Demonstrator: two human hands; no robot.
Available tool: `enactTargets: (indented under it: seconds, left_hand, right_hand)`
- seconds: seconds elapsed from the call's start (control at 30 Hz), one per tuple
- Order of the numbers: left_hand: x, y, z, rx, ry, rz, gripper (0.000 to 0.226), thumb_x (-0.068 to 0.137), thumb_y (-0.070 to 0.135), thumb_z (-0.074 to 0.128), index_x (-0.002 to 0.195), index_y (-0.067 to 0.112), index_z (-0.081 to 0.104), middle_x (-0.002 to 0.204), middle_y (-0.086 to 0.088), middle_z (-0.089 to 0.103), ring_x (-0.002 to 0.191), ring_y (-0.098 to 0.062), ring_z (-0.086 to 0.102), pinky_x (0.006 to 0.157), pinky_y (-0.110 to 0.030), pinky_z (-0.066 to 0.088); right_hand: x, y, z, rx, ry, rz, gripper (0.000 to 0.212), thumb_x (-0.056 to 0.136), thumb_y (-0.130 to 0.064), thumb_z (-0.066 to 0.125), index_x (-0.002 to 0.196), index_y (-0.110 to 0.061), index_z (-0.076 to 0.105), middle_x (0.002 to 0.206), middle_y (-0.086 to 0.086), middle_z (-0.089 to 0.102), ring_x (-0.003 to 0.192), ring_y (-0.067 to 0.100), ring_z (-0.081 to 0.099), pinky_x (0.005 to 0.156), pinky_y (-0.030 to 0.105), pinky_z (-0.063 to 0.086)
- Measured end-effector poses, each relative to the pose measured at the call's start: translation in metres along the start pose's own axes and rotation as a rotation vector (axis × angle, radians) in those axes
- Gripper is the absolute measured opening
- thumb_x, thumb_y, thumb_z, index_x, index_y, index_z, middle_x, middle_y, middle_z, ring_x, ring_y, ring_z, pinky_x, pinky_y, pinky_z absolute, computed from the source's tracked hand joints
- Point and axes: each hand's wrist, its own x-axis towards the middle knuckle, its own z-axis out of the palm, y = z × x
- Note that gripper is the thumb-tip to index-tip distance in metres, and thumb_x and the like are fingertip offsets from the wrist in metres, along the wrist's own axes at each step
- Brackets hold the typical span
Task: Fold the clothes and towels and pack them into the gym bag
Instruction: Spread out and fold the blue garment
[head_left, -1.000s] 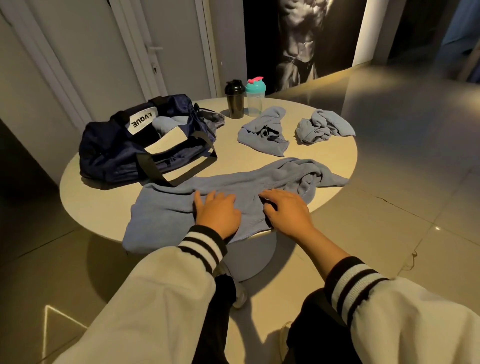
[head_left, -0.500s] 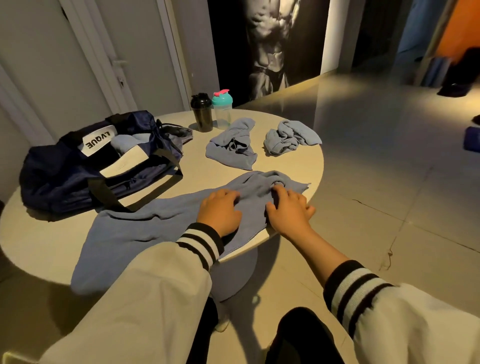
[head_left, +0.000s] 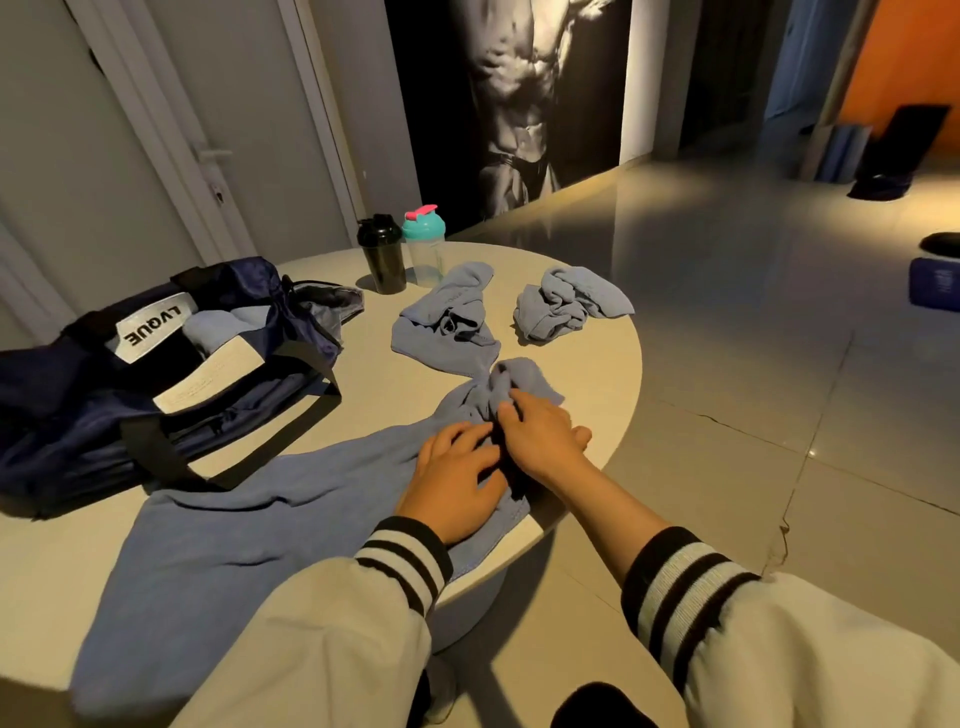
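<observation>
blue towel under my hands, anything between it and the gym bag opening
Nothing solid. The blue towel lies right beside the gym bag, whose mouth is open. Only the bag's black strap loops on the table between them, and a folded cloth already sits inside.

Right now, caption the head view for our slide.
Left hand and right hand press a blue cloth on the table beside the gym bag.

A white door (head_left: 156, 130) is seen at upper left, a torso mural (head_left: 524, 104) at top centre; glossy floor tiles (head_left: 779, 338) are lit warmly at right.
</observation>
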Motion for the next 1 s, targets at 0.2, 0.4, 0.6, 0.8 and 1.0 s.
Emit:
enactTargets:
  seconds: [0.2,0.4,0.6,0.8,1.0]
  left_hand:
    - [-0.002,-0.005,-0.003,-0.398,0.213,-0.102,0.013,0.098,0.025,0.054,0.093,0.032,0.065,0.128,0.013,0.051,0.109,-0.005,0.05,0.097,-0.027,0.044]
    - [0.003,-0.005,0.003,0.057,0.099,-0.309,0.057,0.099,0.049,0.037,0.154,0.034,0.029,0.164,0.001,0.023,0.152,-0.022,0.015,0.125,-0.044,0.006]
    - [0.005,-0.003,-0.001,0.095,0.016,-0.352,0.062,0.098,0.055,0.031,0.157,0.035,0.024,0.167,-0.001,0.01,0.154,-0.023,0.004,0.124,-0.048,-0.003]
    - [-0.001,0.008,-0.005,0.06,-0.004,-0.025,0.047,0.099,0.046,0.04,0.146,0.039,0.043,0.158,0.013,0.034,0.148,-0.012,0.02,0.124,-0.047,-0.001]
    - [-0.018,0.017,-0.013,-0.041,0.145,0.06,0.023,0.097,0.044,0.048,0.099,0.032,0.067,0.098,0.012,0.066,0.093,-0.012,0.055,0.091,-0.035,0.047]
  right_hand:
    - [0.008,-0.006,-0.008,0.177,0.107,-0.425,0.055,0.099,-0.002,0.045,0.152,-0.015,0.039,0.163,0.003,0.026,0.148,0.017,0.024,0.121,0.026,0.02]
    - [0.0,0.019,-0.002,-0.299,0.068,-0.061,0.044,0.095,-0.023,0.045,0.138,-0.023,0.044,0.126,0.019,0.047,0.114,0.038,0.043,0.085,0.038,0.032]
    - [-0.026,0.031,-0.034,-0.214,0.335,0.026,0.026,0.099,-0.021,0.042,0.119,-0.028,0.058,0.11,0.004,0.045,0.094,0.03,0.045,0.083,0.04,0.04]
    - [-0.038,0.038,-0.05,-0.292,0.309,-0.064,0.03,0.098,-0.026,0.044,0.122,-0.027,0.062,0.113,0.004,0.054,0.108,0.026,0.048,0.09,0.039,0.037]
    - [-0.032,0.027,-0.025,-0.323,-0.033,-0.083,0.045,0.091,-0.041,0.035,0.131,-0.034,0.053,0.135,0.004,0.047,0.125,0.041,0.039,0.097,0.046,0.039]
